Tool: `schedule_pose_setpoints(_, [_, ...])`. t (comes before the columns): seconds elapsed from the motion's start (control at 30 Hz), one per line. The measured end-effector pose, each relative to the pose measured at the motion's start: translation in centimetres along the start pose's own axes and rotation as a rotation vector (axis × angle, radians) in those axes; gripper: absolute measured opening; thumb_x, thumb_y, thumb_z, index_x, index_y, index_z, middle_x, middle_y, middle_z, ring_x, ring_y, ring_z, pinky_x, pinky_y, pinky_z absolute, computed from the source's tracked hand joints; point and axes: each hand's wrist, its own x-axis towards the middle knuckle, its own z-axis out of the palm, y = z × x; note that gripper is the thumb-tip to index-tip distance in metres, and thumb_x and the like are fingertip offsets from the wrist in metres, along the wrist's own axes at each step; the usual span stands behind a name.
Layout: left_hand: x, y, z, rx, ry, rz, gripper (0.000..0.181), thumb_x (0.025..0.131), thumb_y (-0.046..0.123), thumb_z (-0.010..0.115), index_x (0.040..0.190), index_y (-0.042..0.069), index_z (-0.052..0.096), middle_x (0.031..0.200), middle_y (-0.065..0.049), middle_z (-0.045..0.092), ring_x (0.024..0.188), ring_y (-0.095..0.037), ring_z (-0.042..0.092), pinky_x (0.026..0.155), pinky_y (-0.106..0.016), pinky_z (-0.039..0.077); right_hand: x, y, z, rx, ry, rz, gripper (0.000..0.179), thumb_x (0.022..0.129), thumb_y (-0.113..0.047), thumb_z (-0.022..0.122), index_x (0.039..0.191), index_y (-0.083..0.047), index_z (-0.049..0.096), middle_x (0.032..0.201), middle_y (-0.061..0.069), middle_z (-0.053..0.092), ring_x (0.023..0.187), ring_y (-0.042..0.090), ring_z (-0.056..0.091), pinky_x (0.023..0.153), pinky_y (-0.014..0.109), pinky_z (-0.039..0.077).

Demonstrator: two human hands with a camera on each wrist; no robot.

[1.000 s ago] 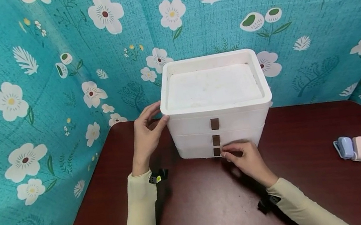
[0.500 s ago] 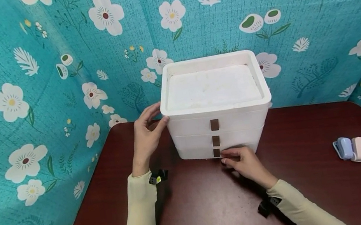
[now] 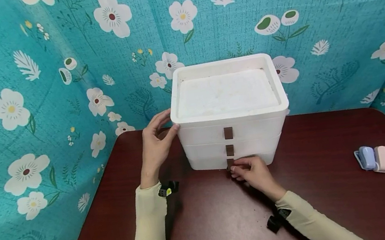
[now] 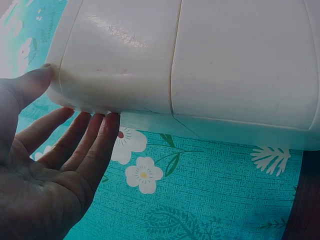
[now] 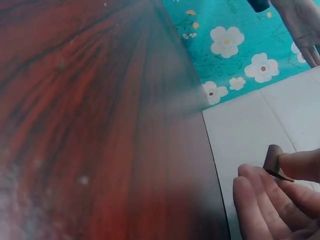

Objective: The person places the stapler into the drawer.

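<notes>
A white drawer unit (image 3: 202, 156) with a recessed top stands at the back of the table. Three brown pull tabs run down its front, and the lowest pull tab (image 5: 272, 159) lies between the thumb and fingers of my right hand (image 3: 258, 174), which pinches it. At the unit's upper left corner is my left hand (image 3: 155, 149). Its fairly straight fingers (image 4: 100, 145) touch the side wall, while the thumb lies at the front edge. The upper pull tab (image 3: 228, 132) and the middle pull tab (image 3: 229, 150) are untouched.
A blue clip-like object (image 3: 367, 158) and a pink one (image 3: 382, 159) lie side by side on the dark red-brown table (image 3: 208, 222), at the right. Teal flowered cloth (image 3: 223, 27) hangs behind the unit and along the left side.
My right hand has shifted slightly left, from beside the lowest pull tab to pinching it. My left hand has stayed at the unit's corner.
</notes>
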Motion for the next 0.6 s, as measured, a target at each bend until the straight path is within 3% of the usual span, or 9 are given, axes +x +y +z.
schedule_pose_setpoints(0.2, [-0.1,-0.1,0.1,0.012,0.006,-0.005,0.045,0.098,0.015,0.075,0.142,0.013,0.065,0.144,-0.007,0.064,0.131,-0.026,0.066,0.103,-0.053,0.059,0.1,0.2,0.2,-0.043,0.042,-0.029,0.021,0.096,-0.011,0.074,0.110,0.004,0.077,0.093,0.022,0.080,0.071,0.029,0.079,0.053,0.033,0.062])
schedule_pose_setpoints(0.33, [-0.2,0.0,0.1,0.014,0.005,-0.014,0.046,0.097,0.015,0.075,0.142,0.013,0.065,0.144,-0.008,0.063,0.131,-0.027,0.066,0.104,-0.053,0.059,-0.2,0.5,0.1,-0.070,0.057,-0.091,0.012,0.095,-0.010,0.076,0.101,0.000,0.080,0.090,0.019,0.080,0.065,0.023,0.076,0.047,0.033,0.059])
schedule_pose_setpoints(0.6, [-0.1,0.1,0.0,0.021,0.006,0.000,0.046,0.097,0.013,0.075,0.142,0.011,0.065,0.144,-0.009,0.064,0.131,-0.028,0.066,0.103,-0.051,0.059,-2.5,0.2,-0.3,-0.202,0.021,-0.257,0.006,0.093,-0.010,0.078,0.096,-0.008,0.082,0.063,0.011,0.071,0.039,0.002,0.052,0.044,0.019,0.048])
